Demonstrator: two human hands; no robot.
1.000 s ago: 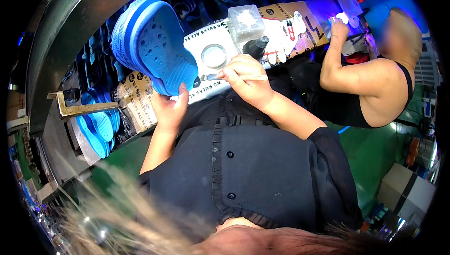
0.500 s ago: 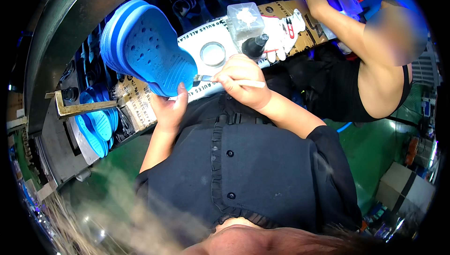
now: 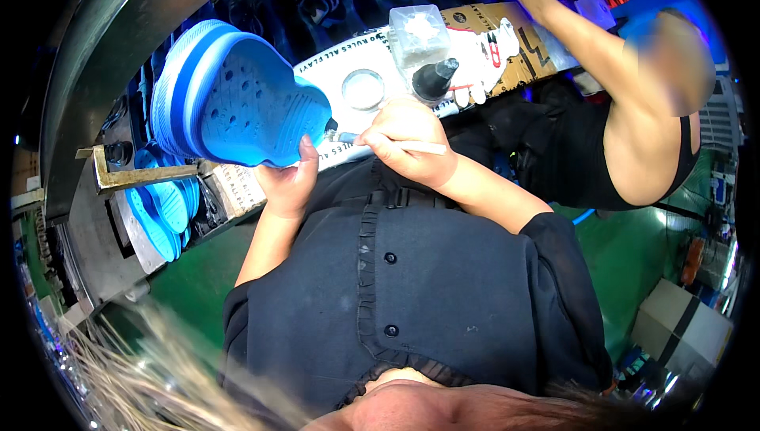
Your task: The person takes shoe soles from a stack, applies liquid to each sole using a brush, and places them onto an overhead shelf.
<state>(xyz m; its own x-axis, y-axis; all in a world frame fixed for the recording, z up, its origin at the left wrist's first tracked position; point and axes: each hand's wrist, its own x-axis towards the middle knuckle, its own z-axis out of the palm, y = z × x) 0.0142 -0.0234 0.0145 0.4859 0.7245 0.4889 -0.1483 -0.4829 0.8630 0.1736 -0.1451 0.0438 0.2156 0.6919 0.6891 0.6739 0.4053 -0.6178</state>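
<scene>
My left hand [image 3: 289, 183] grips a blue foam clog [image 3: 261, 102] by its near edge, thumb on top and the other fingers hidden beneath. Several small round holes dot the clog's inner face, and its ribbed side faces left. In my right hand [image 3: 412, 136] is a brush [image 3: 424, 147] with a pale handle, pinched near its head. The dark bristles are at the clog's right edge; whether they touch it I cannot tell. Just beyond my right hand sits a small round dish [image 3: 363, 89] with whitish contents.
Behind the dish stand a translucent square container [image 3: 418, 35] and a black cone-shaped bottle [image 3: 435, 79]. White-and-red gloves [image 3: 483, 59] lie on cardboard [image 3: 542, 55]. Blue shoe soles [image 3: 168, 205] are stacked left, beside a metal bracket [image 3: 146, 180]. A co-worker's arm [image 3: 582, 43] reaches in from the right.
The clog has tilted and shifted slightly left and down in view. The brush head stays by its right edge, now with the bristles angled up more. Both hands keep their holds.
</scene>
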